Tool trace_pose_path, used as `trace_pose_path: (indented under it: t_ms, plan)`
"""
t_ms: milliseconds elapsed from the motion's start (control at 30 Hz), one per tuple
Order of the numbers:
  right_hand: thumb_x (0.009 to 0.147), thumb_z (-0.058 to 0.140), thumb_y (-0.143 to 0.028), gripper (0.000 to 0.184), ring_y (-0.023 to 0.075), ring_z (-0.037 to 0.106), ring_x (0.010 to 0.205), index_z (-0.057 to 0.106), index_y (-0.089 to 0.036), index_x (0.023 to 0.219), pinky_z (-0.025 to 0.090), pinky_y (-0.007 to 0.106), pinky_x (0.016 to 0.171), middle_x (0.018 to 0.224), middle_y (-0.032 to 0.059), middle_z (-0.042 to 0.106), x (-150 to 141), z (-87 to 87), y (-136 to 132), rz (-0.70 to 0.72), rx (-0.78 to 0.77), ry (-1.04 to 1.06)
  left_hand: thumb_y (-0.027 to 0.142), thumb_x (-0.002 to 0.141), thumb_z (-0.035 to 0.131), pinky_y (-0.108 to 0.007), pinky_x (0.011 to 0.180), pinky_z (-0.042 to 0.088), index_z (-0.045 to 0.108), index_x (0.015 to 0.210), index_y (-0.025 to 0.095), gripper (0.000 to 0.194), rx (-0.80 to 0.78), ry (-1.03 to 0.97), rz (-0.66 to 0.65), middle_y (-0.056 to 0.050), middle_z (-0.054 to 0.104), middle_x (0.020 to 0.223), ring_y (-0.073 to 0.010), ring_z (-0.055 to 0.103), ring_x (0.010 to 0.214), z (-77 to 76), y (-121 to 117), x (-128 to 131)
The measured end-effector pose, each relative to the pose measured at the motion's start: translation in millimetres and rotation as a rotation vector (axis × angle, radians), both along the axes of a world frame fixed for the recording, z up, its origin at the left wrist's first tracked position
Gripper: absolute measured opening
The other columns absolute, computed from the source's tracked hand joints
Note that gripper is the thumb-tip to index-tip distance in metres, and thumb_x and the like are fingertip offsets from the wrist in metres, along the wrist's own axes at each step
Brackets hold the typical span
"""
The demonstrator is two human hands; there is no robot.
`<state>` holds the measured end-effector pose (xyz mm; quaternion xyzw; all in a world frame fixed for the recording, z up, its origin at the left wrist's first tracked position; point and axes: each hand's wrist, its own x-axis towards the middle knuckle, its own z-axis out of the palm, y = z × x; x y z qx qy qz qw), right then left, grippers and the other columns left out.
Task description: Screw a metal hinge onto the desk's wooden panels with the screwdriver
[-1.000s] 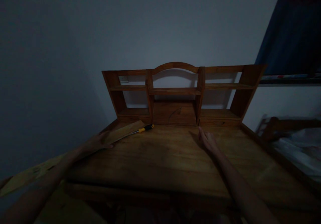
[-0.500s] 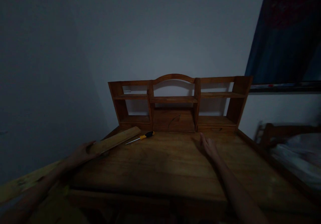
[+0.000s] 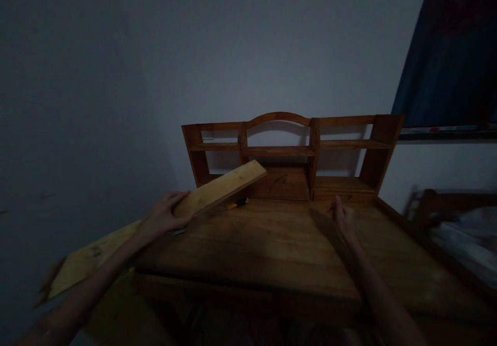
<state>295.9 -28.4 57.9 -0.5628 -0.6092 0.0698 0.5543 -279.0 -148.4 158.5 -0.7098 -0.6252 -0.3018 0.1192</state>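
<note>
A long pale wooden board (image 3: 223,186) is raised off the desk at a slant, its far end up and to the right. My left hand (image 3: 165,215) is wrapped around the board, which runs on behind my forearm to the lower left. Partly covered by the board, a screwdriver (image 3: 238,203) with a yellow and black handle lies on the desk. Over the right side of the desktop is my right hand (image 3: 342,217), its fingers curled together. Whatever those fingers hold, if anything, is too dark and small to make out.
The wooden desk (image 3: 272,253) carries a shelf unit (image 3: 279,151) along its back edge, by the wall. A small greyish object (image 3: 178,231) lies under my left hand. Low on the left is something yellowish (image 3: 120,310). A bed frame (image 3: 430,199) stands at right, below a dark curtain (image 3: 446,72).
My left hand has lifted the board off the desk and moved it up and to the right. My right hand has risen slightly. The view has shifted a little left.
</note>
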Motion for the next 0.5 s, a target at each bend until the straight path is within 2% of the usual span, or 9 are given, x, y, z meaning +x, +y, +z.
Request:
trace_pose_path:
  t_ms: [100, 200, 267, 367, 433, 500]
  plan:
    - [0.097, 0.026, -0.064, 0.067, 0.0172, 0.054, 0.052, 0.065, -0.015, 0.073, 0.041, 0.027, 0.054, 0.055, 0.0034, 0.055, 22, 23.8, -26, -0.018, 0.056, 0.068, 0.064, 0.07, 0.071, -0.039, 0.102, 0.047, 0.053, 0.137, 0.025, 0.08, -0.05, -0.039, -0.253, -0.006, 0.056, 0.129, -0.026, 0.056, 0.116, -12.7, 21, 79]
    - [0.096, 0.039, -0.06, 0.052, 0.019, 0.061, 0.069, 0.065, -0.018, 0.078, 0.046, 0.028, 0.067, 0.068, 0.0038, 0.062, 47, 37.1, -57, 0.038, 0.11, 0.037, 0.061, 0.064, 0.077, -0.04, 0.106, 0.045, 0.055, 0.136, 0.025, 0.083, -0.126, -0.064, -0.412, -0.008, 0.056, 0.128, -0.0277, 0.055, 0.119, -39.9, 47, 151]
    - [0.094, 0.044, -0.058, 0.046, 0.0213, 0.065, 0.084, 0.067, -0.02, 0.083, 0.047, 0.029, 0.078, 0.083, 0.0049, 0.069, 67, 33.3, -79, 0.0, 0.097, 0.0, 0.061, 0.063, 0.078, -0.04, 0.108, 0.043, 0.056, 0.136, 0.025, 0.084, -0.179, -0.072, -0.483, -0.009, 0.055, 0.131, -0.0285, 0.054, 0.121, -60.9, 66, 192]
    - [0.093, 0.045, -0.058, 0.045, 0.0247, 0.066, 0.093, 0.07, -0.021, 0.094, 0.048, 0.034, 0.087, 0.096, 0.0065, 0.072, 99, 11.5, -115, -0.084, 0.036, 0.032, 0.061, 0.06, 0.08, -0.04, 0.108, 0.043, 0.058, 0.134, 0.023, 0.086, -0.23, -0.072, -0.573, -0.009, 0.056, 0.13, -0.0285, 0.054, 0.121, -88.2, 93, 236]
    - [0.09, 0.048, -0.058, 0.043, 0.0262, 0.067, 0.094, 0.071, -0.021, 0.094, 0.048, 0.037, 0.09, 0.096, 0.0064, 0.073, 117, -2.2, -142, -0.133, -0.011, 0.047, 0.062, 0.059, 0.08, -0.04, 0.108, 0.042, 0.059, 0.133, 0.022, 0.087, -0.265, -0.058, -0.605, -0.009, 0.056, 0.13, -0.0293, 0.054, 0.121, -102.2, 110, 253]
    - [0.087, 0.053, -0.057, 0.04, 0.0277, 0.068, 0.097, 0.071, -0.023, 0.094, 0.049, 0.038, 0.092, 0.098, 0.0051, 0.074, 126, -5.0, -172, -0.185, -0.069, 0.073, 0.063, 0.057, 0.081, -0.042, 0.11, 0.04, 0.059, 0.133, 0.023, 0.089, -0.302, -0.046, -0.598, -0.01, 0.055, 0.134, -0.0315, 0.052, 0.125, -114.1, 126, 261]
